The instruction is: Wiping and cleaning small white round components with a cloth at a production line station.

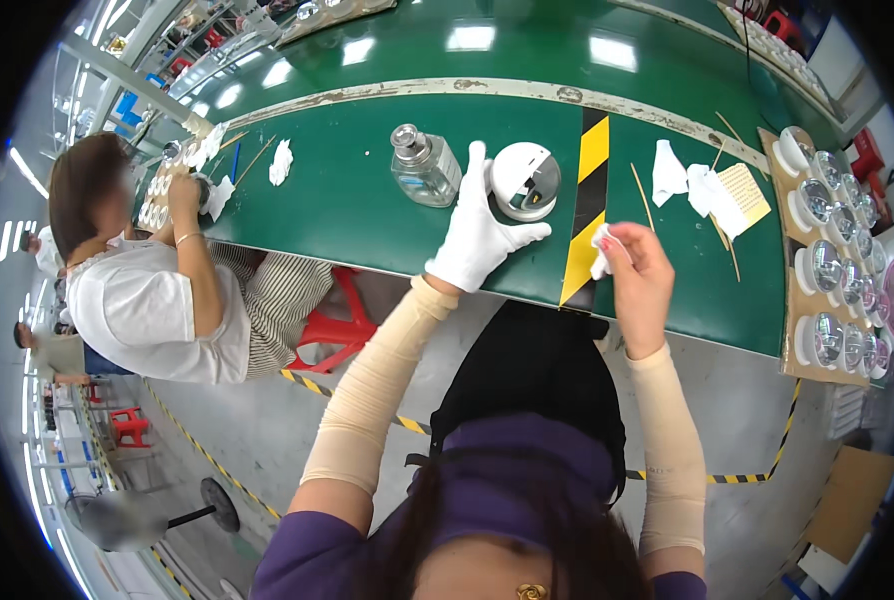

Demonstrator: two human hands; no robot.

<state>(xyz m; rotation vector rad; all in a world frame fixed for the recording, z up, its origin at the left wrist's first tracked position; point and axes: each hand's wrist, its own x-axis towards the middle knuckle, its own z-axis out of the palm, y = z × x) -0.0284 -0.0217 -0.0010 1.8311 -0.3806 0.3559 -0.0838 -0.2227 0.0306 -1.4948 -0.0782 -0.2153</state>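
Two hands at mid-frame: right hand (639, 285), bare, pinched shut on a soft, light white wipe (602, 250); left hand (479, 235), white-gloved, spread open against the round white-and-silver housing (525, 181) just above. Probably rigid, smooth, scratch-prone; best gripped by the rim. Glass bottle (425, 166) beside, upper centre.

Green workbench (367, 200), grey floor (267, 430), red stool (332, 325)

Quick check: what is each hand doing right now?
Left hand: gloved, open, fingers spread against the round white part on the table.
Right hand: bare, closed on a small white wipe.
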